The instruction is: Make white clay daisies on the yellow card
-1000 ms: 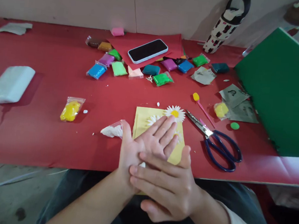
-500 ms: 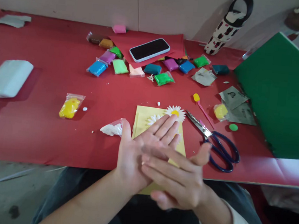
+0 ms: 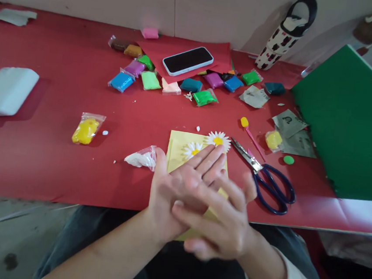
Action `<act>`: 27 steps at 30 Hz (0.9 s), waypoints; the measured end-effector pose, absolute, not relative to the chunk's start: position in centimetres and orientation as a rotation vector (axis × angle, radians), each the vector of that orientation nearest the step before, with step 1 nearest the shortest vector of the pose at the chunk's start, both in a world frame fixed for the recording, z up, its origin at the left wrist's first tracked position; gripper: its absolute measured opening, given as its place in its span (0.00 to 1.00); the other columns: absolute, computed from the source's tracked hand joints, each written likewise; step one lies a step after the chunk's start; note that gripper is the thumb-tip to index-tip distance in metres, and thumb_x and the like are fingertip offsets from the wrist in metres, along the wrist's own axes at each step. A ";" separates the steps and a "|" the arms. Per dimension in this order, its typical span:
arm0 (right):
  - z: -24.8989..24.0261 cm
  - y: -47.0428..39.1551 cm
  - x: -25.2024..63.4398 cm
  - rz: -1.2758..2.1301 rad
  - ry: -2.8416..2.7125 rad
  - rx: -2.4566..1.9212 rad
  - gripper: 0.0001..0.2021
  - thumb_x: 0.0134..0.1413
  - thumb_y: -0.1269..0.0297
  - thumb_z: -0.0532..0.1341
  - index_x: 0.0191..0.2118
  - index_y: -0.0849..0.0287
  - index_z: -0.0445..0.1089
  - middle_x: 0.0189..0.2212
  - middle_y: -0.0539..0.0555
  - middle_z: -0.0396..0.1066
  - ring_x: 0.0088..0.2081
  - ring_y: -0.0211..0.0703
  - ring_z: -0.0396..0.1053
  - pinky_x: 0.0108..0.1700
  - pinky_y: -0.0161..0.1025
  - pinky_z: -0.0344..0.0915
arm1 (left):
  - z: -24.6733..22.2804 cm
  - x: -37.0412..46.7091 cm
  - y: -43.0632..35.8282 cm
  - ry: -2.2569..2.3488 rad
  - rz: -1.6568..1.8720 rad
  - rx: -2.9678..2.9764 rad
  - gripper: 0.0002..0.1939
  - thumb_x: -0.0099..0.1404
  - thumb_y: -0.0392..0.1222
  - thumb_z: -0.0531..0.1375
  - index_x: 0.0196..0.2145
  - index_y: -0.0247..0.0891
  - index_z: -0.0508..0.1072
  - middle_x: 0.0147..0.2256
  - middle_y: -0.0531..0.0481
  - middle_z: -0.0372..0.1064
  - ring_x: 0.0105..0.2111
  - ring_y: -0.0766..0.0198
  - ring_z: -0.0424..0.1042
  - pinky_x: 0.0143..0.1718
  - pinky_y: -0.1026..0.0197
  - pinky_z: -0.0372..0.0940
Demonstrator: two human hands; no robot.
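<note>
My left hand (image 3: 181, 191) lies palm up with its fingers stretched out, over the yellow paper (image 3: 179, 145). Just above that palm is my right hand (image 3: 222, 217), its fingers apart and slightly blurred; a fingertip is on or close to the palm. Whether something small lies between the hands cannot be made out. Two white daisies with yellow centres, one (image 3: 218, 141) at the paper's corner and one (image 3: 192, 150) on it, show beyond my left fingers. A bag of white clay (image 3: 141, 158) rests left of the paper. Scissors (image 3: 262, 168) lie open to the right.
Bagged clay in several colours, such as a blue pack (image 3: 121, 81), lies across the back around a phone (image 3: 188, 61). A yellow clay bag (image 3: 87, 130) sits left, near a white power bank (image 3: 9, 91). A green board (image 3: 345, 124) and a patterned bottle (image 3: 278, 45) stand right.
My right hand's fingers have spread and bent over my left palm, which stays open. More of the daisy on the paper shows. The view has shifted slightly.
</note>
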State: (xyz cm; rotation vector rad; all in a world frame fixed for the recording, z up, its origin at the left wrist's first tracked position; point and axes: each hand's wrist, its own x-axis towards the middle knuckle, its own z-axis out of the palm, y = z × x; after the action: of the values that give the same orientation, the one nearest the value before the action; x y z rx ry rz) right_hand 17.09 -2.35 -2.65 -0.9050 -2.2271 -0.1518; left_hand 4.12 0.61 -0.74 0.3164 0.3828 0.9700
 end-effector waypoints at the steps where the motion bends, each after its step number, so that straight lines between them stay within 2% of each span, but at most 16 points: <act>1: -2.6 -2.4 17.0 -0.164 -2.244 -0.872 0.23 0.64 0.44 0.44 0.48 0.41 0.73 0.54 0.42 0.69 0.64 0.45 0.54 0.70 0.44 0.32 | -0.6 4.1 0.6 0.380 0.977 0.284 0.43 0.62 0.74 0.33 0.55 0.47 0.69 0.63 0.54 0.58 0.67 0.55 0.48 0.67 0.48 0.46; 5: -2.5 -2.4 17.3 -0.286 -2.156 -1.005 0.23 0.65 0.45 0.45 0.47 0.46 0.74 0.52 0.49 0.70 0.62 0.47 0.57 0.67 0.46 0.38 | -0.1 4.1 0.5 0.307 0.949 0.150 0.43 0.64 0.71 0.33 0.59 0.41 0.64 0.64 0.52 0.57 0.67 0.58 0.46 0.68 0.52 0.42; 8: -2.3 -2.3 17.7 -0.273 -2.195 -0.898 0.22 0.64 0.45 0.45 0.45 0.42 0.75 0.52 0.43 0.70 0.60 0.45 0.59 0.68 0.45 0.36 | 0.1 4.1 0.5 0.297 0.949 0.102 0.44 0.65 0.70 0.34 0.61 0.35 0.61 0.64 0.48 0.56 0.67 0.59 0.47 0.68 0.55 0.42; 12: -2.0 -2.5 17.7 -0.246 -2.250 -0.935 0.25 0.63 0.41 0.44 0.48 0.42 0.74 0.52 0.43 0.70 0.61 0.47 0.57 0.68 0.45 0.33 | 0.1 4.3 0.4 0.361 0.937 0.148 0.43 0.61 0.74 0.36 0.58 0.44 0.65 0.64 0.52 0.58 0.67 0.57 0.48 0.68 0.52 0.42; 16: -2.1 -2.5 17.9 -0.260 -2.205 -0.914 0.24 0.63 0.41 0.45 0.46 0.42 0.75 0.53 0.41 0.70 0.62 0.46 0.55 0.69 0.42 0.31 | -0.1 4.4 0.3 0.345 0.959 0.159 0.42 0.65 0.71 0.34 0.58 0.40 0.66 0.63 0.51 0.58 0.66 0.60 0.49 0.68 0.54 0.44; 18: -2.1 -2.5 18.0 -0.241 -2.257 -0.884 0.25 0.62 0.40 0.45 0.48 0.42 0.74 0.53 0.40 0.69 0.63 0.46 0.54 0.70 0.42 0.31 | -0.3 4.4 0.3 0.329 0.962 0.185 0.43 0.62 0.74 0.34 0.55 0.44 0.69 0.63 0.54 0.59 0.67 0.60 0.49 0.67 0.55 0.45; 21: -2.2 -2.5 17.7 -0.249 -2.232 -1.022 0.26 0.63 0.41 0.43 0.48 0.47 0.74 0.53 0.45 0.70 0.64 0.47 0.54 0.70 0.43 0.33 | -0.5 4.5 0.2 0.353 0.923 0.200 0.43 0.60 0.75 0.34 0.53 0.48 0.71 0.63 0.58 0.59 0.67 0.59 0.48 0.67 0.54 0.46; 25: -2.2 -2.7 17.3 -0.232 -2.291 -0.874 0.25 0.64 0.42 0.43 0.49 0.44 0.72 0.55 0.40 0.69 0.68 0.42 0.46 0.70 0.42 0.30 | -0.6 4.4 0.3 0.395 0.927 0.217 0.41 0.60 0.74 0.36 0.51 0.50 0.73 0.61 0.57 0.61 0.67 0.59 0.49 0.67 0.53 0.47; 27: -2.2 -2.6 17.3 -0.254 -2.283 -0.942 0.27 0.63 0.41 0.43 0.50 0.46 0.72 0.56 0.43 0.68 0.69 0.43 0.43 0.70 0.43 0.30 | -0.5 4.3 0.3 0.372 0.924 0.221 0.40 0.60 0.74 0.37 0.51 0.50 0.73 0.61 0.57 0.61 0.67 0.57 0.49 0.67 0.51 0.46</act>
State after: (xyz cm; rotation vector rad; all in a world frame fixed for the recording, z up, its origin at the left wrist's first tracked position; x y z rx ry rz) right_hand 17.33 -2.59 -2.20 -0.9420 -2.2832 -0.2537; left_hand 4.31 0.31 -0.49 0.2211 0.3716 0.9241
